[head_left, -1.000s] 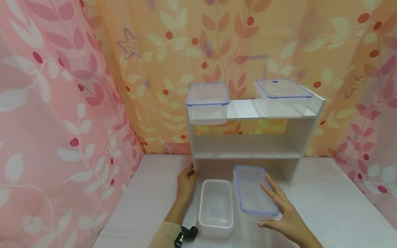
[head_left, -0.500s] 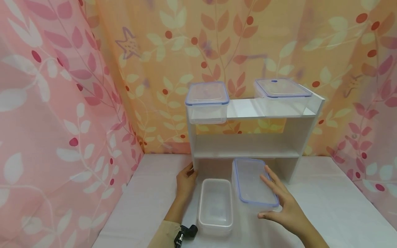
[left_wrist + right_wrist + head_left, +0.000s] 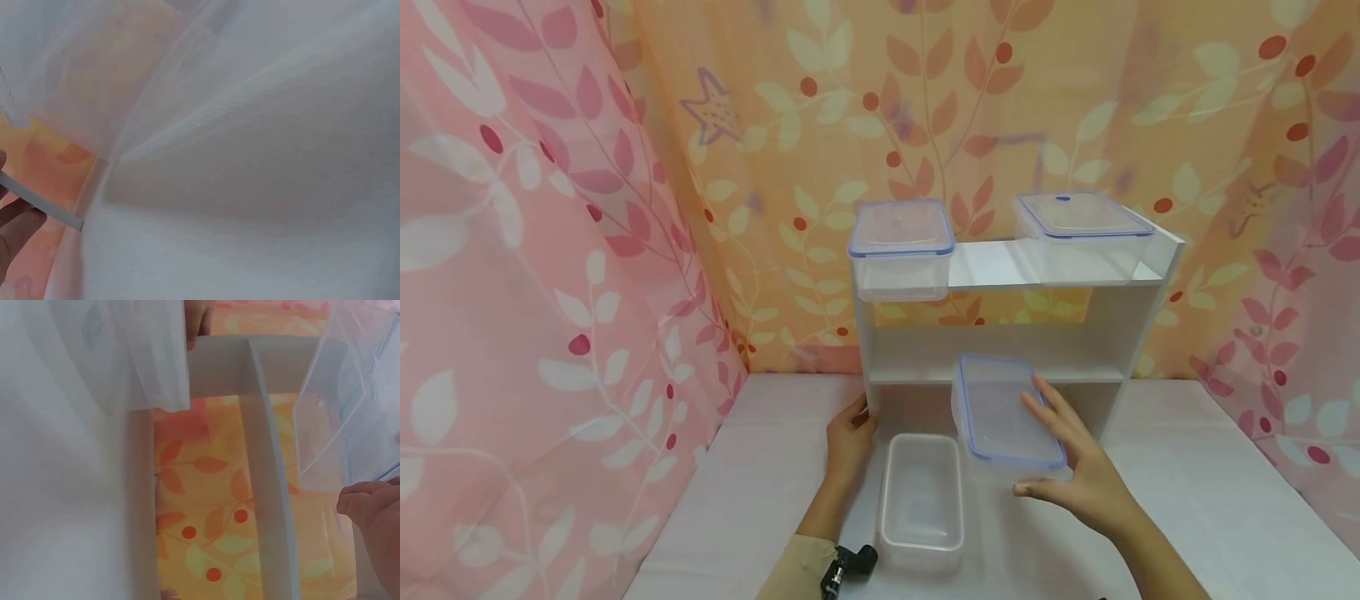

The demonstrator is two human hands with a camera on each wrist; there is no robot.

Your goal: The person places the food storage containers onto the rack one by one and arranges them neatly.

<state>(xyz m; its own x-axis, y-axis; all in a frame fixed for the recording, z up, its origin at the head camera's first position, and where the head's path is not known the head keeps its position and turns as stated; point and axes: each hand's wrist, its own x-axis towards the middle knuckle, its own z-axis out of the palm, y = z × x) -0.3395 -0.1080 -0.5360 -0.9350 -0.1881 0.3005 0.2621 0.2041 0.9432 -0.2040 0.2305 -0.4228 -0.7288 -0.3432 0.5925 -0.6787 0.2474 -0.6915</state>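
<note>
My right hand [image 3: 1086, 475] grips a clear plastic food container [image 3: 1003, 412] with a blue-rimmed lid, fingers over the lid's right side and thumb low at the near end. It is raised in front of the lower part of a small white shelf unit [image 3: 992, 354]. In the right wrist view, that container [image 3: 331, 419] appears at the upper right, near my thumb. My left hand [image 3: 850, 446] holds the shelf's left side panel low down; in the left wrist view, its fingers [image 3: 22, 228] lie at the panel edge. An open-topped container [image 3: 922, 500] stands on the table between my forearms.
Two more lidded containers sit on the shelf's top board, one at its left end [image 3: 901, 250] and a wider container [image 3: 1082, 242] at the right. A patterned curtain [image 3: 805, 250] hangs behind. White cloth [image 3: 737, 500] covers the table. A black wrist device [image 3: 853, 562] is on my left wrist.
My right hand has lifted the blue-lidded container up and away from me, toward the shelf. The left hand and the open-topped container have stayed put.
</note>
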